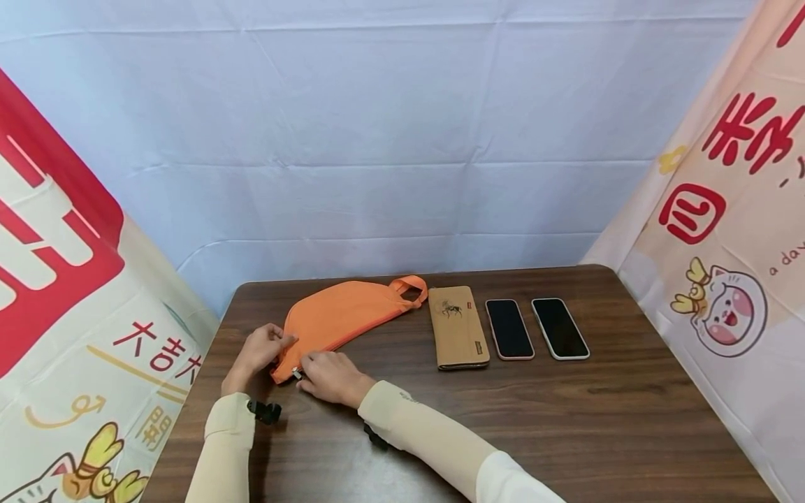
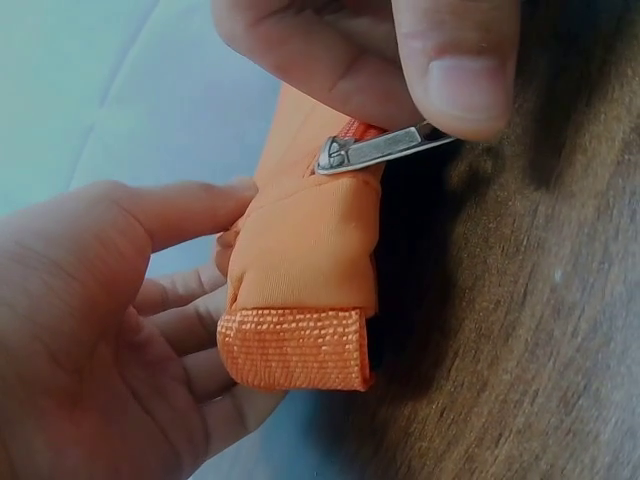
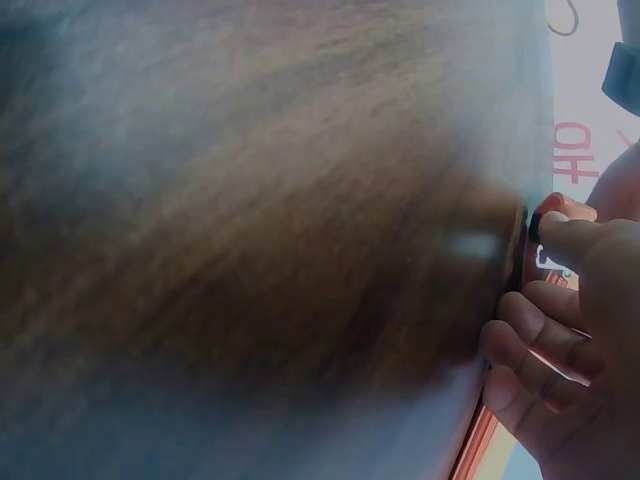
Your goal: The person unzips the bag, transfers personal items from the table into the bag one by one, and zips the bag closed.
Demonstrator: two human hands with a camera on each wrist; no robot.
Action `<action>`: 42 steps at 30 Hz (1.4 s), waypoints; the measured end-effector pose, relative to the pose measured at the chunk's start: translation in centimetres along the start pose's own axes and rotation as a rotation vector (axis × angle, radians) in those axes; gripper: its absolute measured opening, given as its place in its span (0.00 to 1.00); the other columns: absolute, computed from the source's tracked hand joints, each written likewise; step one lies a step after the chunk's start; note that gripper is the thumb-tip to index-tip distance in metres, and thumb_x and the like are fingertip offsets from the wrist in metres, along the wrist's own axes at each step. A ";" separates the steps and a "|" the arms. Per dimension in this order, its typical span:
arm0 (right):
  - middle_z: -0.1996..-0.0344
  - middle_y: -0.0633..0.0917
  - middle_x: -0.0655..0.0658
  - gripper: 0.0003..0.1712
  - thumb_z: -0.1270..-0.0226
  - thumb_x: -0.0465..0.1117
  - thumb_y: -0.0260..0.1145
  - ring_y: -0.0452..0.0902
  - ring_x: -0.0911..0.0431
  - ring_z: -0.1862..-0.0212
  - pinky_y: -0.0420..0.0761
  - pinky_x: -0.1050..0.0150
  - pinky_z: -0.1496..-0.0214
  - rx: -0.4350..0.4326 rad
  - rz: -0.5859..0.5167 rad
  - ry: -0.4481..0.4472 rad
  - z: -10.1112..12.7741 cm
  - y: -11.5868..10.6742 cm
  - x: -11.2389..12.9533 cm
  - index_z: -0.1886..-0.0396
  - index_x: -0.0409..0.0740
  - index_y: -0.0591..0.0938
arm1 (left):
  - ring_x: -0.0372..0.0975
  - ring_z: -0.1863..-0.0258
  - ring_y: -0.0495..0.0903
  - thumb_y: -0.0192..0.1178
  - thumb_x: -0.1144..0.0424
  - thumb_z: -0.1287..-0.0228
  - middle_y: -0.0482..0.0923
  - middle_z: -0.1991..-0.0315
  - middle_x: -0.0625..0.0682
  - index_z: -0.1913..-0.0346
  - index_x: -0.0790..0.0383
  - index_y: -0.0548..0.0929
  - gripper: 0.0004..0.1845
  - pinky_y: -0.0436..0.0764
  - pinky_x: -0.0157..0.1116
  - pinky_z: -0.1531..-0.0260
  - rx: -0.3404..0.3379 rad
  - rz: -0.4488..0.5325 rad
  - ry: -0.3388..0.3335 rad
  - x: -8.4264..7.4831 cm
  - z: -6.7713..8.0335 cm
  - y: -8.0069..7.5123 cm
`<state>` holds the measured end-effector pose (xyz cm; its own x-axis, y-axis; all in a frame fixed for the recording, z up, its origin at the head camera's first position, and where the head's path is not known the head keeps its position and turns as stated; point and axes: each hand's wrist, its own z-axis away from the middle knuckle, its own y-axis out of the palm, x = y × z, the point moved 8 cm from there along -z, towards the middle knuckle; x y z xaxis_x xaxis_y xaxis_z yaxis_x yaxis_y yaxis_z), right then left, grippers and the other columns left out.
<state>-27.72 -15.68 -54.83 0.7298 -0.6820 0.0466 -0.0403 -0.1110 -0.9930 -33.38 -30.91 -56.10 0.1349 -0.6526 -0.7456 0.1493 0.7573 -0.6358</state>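
Observation:
An orange crescent-shaped fabric bag [image 1: 342, 314] lies at the back left of the table, a strap loop at its right end and a zipper along its front edge. My left hand [image 1: 259, 353] grips the bag's left end, thumb on one side and fingers behind, as the left wrist view shows. Between thumb and finger, my right hand [image 1: 336, 377] pinches the metal zipper pull [image 2: 375, 150], which sits at that same end close to the webbing tab [image 2: 295, 350]. In the right wrist view, the fingers [image 3: 520, 345] of the right hand are curled beside the bag's edge.
To the right of the bag lies a tan long wallet [image 1: 459, 328]. Beside it are a phone with a pinkish rim [image 1: 509, 330] and a phone with a white rim [image 1: 561, 328], both with dark screens up. A pale cloth [image 1: 390, 140] hangs behind the wooden table [image 1: 566, 426].

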 end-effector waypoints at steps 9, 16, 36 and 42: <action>0.59 0.85 0.56 0.17 0.20 0.60 0.64 0.85 0.63 0.62 0.83 0.70 0.67 -0.025 0.065 -0.015 0.2 0.1 0.7 0.47 0.56 0.86 | 0.42 0.68 0.84 0.67 0.49 0.26 0.85 0.62 0.58 0.47 0.70 0.79 0.24 0.85 0.39 0.65 0.008 0.006 -0.027 0.2 0.4 0.0; 0.57 0.86 0.55 0.14 0.18 0.56 0.63 0.85 0.63 0.61 0.83 0.70 0.66 -0.027 0.077 -0.018 0.1 0.4 0.8 0.45 0.56 0.86 | 0.42 0.67 0.86 0.68 0.50 0.26 0.86 0.61 0.59 0.47 0.71 0.80 0.24 0.87 0.40 0.63 0.003 0.025 -0.024 0.2 0.6 0.0; 0.58 0.87 0.55 0.16 0.12 0.51 0.54 0.86 0.64 0.62 0.83 0.70 0.67 -0.028 0.045 0.028 0.1 0.1 0.7 0.46 0.55 0.87 | 0.41 0.69 0.83 0.70 0.54 0.27 0.86 0.62 0.58 0.43 0.72 0.80 0.24 0.84 0.38 0.65 0.015 0.018 0.011 0.5 0.6 -0.3; 0.55 0.89 0.54 0.16 0.13 0.50 0.54 0.88 0.62 0.59 0.85 0.68 0.64 -0.028 0.024 0.043 0.1 -0.3 0.5 0.45 0.54 0.87 | 0.40 0.69 0.83 0.70 0.58 0.27 0.88 0.60 0.59 0.41 0.74 0.80 0.23 0.83 0.37 0.66 0.021 0.023 0.024 0.2 0.5 -0.2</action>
<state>-27.27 -15.90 -54.56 0.6982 -0.7154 0.0280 -0.0767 -0.1137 -0.9906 -32.84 -31.19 -56.06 0.1146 -0.6340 -0.7648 0.1674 0.7712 -0.6142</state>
